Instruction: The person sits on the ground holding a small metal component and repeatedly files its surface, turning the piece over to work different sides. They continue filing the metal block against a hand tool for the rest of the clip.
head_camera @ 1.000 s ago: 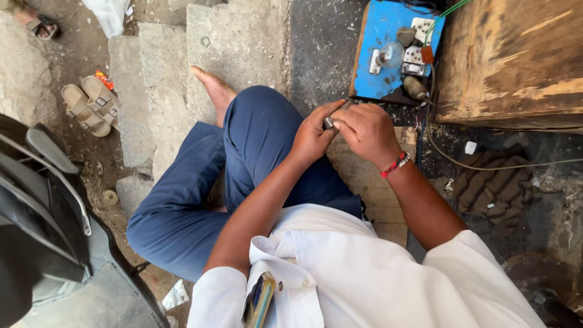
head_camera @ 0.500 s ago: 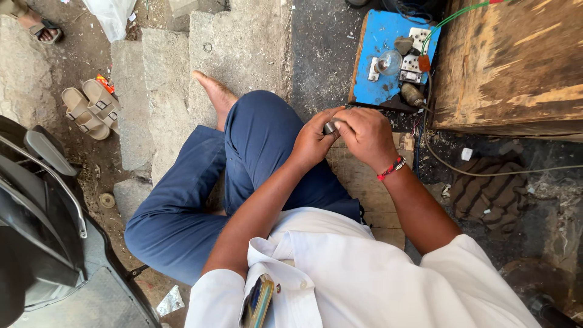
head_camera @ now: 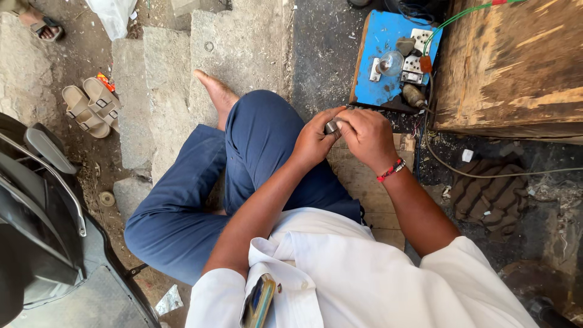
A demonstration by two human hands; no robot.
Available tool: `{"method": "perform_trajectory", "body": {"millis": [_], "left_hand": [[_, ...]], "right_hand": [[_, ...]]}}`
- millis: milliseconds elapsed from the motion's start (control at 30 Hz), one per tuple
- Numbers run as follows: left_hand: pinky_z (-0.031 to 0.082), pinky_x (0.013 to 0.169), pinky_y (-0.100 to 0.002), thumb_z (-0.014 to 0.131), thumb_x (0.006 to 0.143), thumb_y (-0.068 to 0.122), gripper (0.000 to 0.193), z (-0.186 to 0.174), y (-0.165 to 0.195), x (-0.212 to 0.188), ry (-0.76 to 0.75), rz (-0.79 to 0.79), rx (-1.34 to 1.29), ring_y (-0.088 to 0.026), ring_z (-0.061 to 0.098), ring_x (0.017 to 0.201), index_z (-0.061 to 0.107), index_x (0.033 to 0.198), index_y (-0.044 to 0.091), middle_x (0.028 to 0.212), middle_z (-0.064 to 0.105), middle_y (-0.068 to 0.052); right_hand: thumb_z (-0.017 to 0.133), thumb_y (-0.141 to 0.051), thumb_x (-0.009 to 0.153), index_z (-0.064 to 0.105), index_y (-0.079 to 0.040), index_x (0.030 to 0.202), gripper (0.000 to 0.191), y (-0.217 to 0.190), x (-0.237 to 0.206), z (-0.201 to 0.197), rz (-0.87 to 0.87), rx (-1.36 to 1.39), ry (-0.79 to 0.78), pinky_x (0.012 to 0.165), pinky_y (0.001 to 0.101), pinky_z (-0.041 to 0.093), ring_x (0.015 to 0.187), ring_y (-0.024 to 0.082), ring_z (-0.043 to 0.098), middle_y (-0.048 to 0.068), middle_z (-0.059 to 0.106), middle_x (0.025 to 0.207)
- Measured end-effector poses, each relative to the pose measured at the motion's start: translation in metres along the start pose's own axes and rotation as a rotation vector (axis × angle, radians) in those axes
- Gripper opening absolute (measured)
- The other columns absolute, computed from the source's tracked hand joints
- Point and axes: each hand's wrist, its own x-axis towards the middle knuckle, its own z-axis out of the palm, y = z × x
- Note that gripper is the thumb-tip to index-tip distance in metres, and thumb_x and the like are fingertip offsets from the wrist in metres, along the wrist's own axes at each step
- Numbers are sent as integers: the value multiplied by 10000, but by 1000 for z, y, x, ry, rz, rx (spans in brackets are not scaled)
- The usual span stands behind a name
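Observation:
I sit cross-legged in blue trousers and a white shirt. My left hand (head_camera: 314,141) and my right hand (head_camera: 366,135) meet above my knee, both pinching a small grey metal part (head_camera: 331,126) between the fingertips. Most of the part is hidden by the fingers. A red bead bracelet (head_camera: 392,170) circles my right wrist. Just beyond the hands lies a blue board (head_camera: 376,67) carrying sockets, a bulb and a switch.
A worn wooden box (head_camera: 510,61) stands at the right, with a green wire and a grey cable running past it. A piece of ribbed dark rubber (head_camera: 486,188) lies on the ground. Sandals (head_camera: 91,106) rest on stone slabs at left. A vehicle part (head_camera: 36,206) fills the lower left.
The hands stay together on the small part, with only slight finger shifts. The view has drifted a little.

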Motion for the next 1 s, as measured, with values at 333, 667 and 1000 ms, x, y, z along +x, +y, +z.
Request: {"method": "perform_trajectory", "body": {"millis": [333,667,1000], "left_hand": [[505,1062,-358,733,935,105,472,2,4,0,27,-29,-22,-280,646,1278,611,1389,76,1369,659,-138],[491,1090,-363,705,922,68,508,0,6,-2,70,80,0,-304,634,1306,596,1418,60,1399,646,-146],[506,1074,-363,724,937,75,498,2,5,-2,73,26,26,-297,654,1288,610,1422,79,1376,662,-132]], "right_hand": [[680,-89,956,705,-39,1040,101,0,-1,-1,72,10,22,745,460,527,841,362,689,138,713,908],[690,-121,956,684,-37,1031,112,-3,-8,2,22,22,50,767,480,525,870,382,685,154,708,935],[688,-97,946,685,-35,1022,98,-9,-6,0,48,-19,45,735,480,520,823,371,681,145,702,894]]}}
